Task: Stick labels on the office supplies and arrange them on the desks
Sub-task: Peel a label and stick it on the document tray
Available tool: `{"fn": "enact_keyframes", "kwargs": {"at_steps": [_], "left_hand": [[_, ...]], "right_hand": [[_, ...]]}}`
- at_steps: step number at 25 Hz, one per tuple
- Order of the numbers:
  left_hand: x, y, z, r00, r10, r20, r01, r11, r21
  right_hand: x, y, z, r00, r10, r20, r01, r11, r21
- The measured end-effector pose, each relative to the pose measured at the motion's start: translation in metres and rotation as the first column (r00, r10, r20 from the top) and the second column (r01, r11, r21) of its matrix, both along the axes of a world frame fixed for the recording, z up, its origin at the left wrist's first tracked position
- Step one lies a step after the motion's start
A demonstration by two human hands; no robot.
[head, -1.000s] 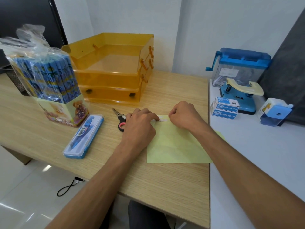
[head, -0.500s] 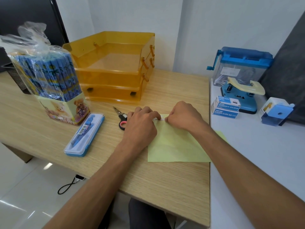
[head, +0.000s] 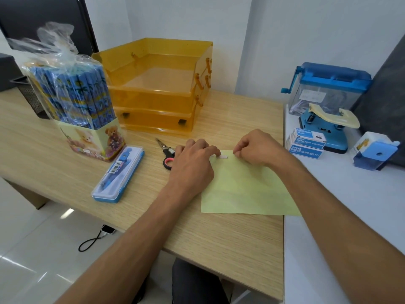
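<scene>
A pale yellow-green label sheet (head: 245,189) lies flat on the wooden desk (head: 65,163). At its top edge is a small white label (head: 223,156). My left hand (head: 192,165) has curled fingers, and its fingertips pinch the label's left end. My right hand (head: 256,148) rests on the sheet's top edge, just right of the label, its fingers curled and pinched at the paper. Black scissors with a pink handle (head: 167,152) lie just left of my left hand. A blue compass case (head: 118,174) lies further left.
An orange stacked letter tray (head: 153,99) stands at the back. A bagged pack of blue boxes (head: 74,91) stands on the left. On the white desk (head: 333,205) to the right are binder clip boxes (head: 306,143), a blue shredder (head: 328,88), a blue punch (head: 331,130) and a sharpener (head: 372,152).
My hands came close together over the label half a second ago and have drawn apart again. The white label now shows between them at my left fingertips.
</scene>
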State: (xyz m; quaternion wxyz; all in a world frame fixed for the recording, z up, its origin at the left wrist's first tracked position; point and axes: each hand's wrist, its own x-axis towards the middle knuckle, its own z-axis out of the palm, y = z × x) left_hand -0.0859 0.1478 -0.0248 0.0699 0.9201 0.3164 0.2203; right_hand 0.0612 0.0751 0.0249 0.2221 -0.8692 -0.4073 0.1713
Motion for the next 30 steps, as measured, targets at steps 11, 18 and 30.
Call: {"fn": "enact_keyframes", "kwargs": {"at_steps": [11,18,30], "left_hand": [[0.001,-0.005,0.000,0.995,-0.066,-0.069,0.068,0.998,0.019],[0.001,-0.005,0.000,0.997,-0.060,-0.045,0.061,0.998,0.005],[0.002,-0.004,-0.003,0.994,-0.067,-0.081,0.067,0.998,-0.003]], "right_hand": [[-0.007,0.004,-0.006,0.993,-0.072,0.095,0.079,0.994,-0.077],[-0.022,0.000,-0.001,0.986,-0.062,0.156,0.076,0.993,-0.090],[-0.008,0.010,-0.016,0.996,0.035,0.085,-0.030,0.998,-0.058]]}}
